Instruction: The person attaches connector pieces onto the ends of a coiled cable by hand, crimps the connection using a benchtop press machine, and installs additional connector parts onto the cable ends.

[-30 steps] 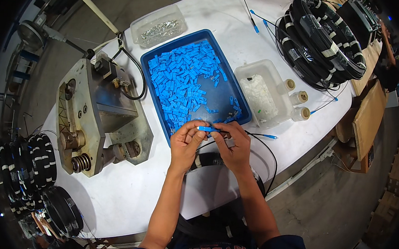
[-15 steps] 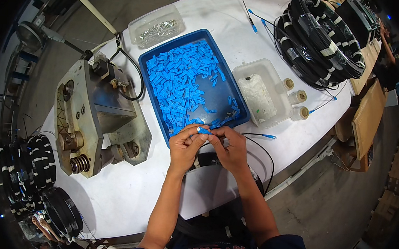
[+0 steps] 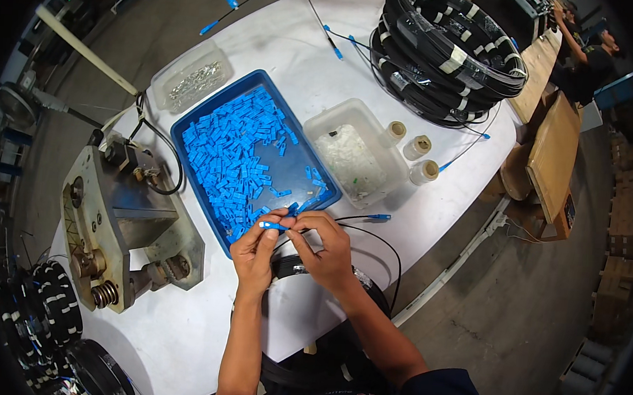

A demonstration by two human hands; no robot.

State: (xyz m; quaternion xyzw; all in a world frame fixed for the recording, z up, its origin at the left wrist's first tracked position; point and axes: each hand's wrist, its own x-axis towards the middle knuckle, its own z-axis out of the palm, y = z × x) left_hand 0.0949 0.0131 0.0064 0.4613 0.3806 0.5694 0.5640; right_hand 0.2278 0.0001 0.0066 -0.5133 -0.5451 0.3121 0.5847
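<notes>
Near the front corner of the blue tray (image 3: 264, 80), both hands meet at a small blue fiber-optic connector (image 3: 273, 226) with a pale tip. My left hand (image 3: 255, 258) pinches it between thumb and fingers. My right hand (image 3: 327, 251) closes at its right end, with curled fingers hiding part of the grip. Another dark blue piece (image 3: 293, 209) shows just above the fingertips; whether it is held cannot be made out. Many loose blue connector housings (image 3: 224, 147) fill the tray's left side. Below the hands lies a black cable coil (image 3: 291, 266), partly covered.
A metal press-like machine (image 3: 128, 221) stands left. Behind are a clear box of small metal parts (image 3: 196, 86), a box with white bits (image 3: 356, 160) and several small cylindrical containers (image 3: 417, 147). Large black cable coils (image 3: 451, 60) occupy the far right. A cable end (image 3: 380, 216) lies right of my hands.
The view has shifted, so the table things appear further left and slightly lower. The connector is still between my hands, its pale tip pointing left. A dark blue piece now shows above my fingertips.
</notes>
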